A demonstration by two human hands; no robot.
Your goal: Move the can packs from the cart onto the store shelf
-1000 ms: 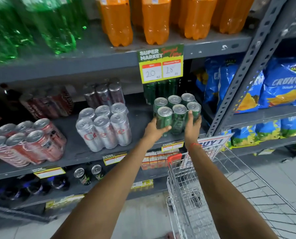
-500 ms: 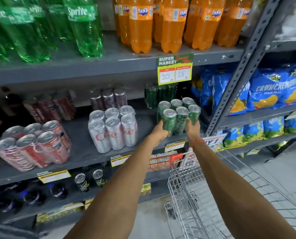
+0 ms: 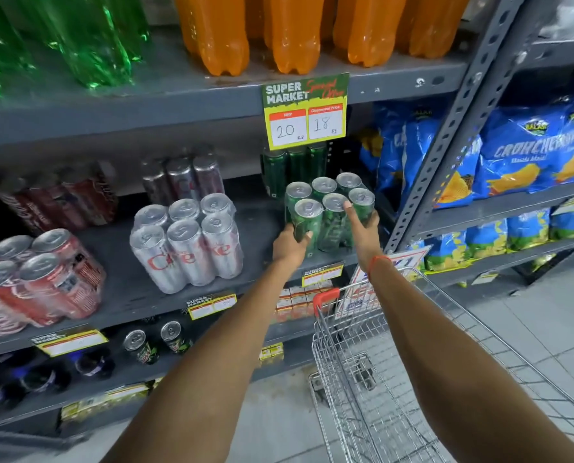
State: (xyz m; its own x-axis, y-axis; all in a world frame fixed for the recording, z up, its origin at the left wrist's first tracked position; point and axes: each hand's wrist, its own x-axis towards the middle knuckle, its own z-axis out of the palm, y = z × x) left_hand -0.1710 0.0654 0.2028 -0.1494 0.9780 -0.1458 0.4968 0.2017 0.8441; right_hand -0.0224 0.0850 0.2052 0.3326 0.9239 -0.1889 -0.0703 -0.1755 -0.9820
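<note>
From the head camera, the green can pack (image 3: 329,213), six cans in shrink wrap, sits at the right end of the middle shelf (image 3: 121,285), near its front edge and just in front of a row of loose green cans (image 3: 294,168) at the back. The left hand (image 3: 290,243) cups the pack's lower left corner with its fingers (image 3: 307,236) curled around the front can, and the right hand (image 3: 362,233) presses the right side, one finger raised against a can top; both hands are closed on the pack. Whether its base is fully down on the shelf cannot be told. To finish this step well, I would slide it straight back with even pressure from both sides until it meets the loose cans, keeping it square with the silver can pack (image 3: 185,243) to its left and clear of the upright post (image 3: 446,155). The wrap will probably drag on the shelf, so a low push should stop it tipping. The cart (image 3: 372,379) below looks to hold no more packs, though only part of it shows.
</note>
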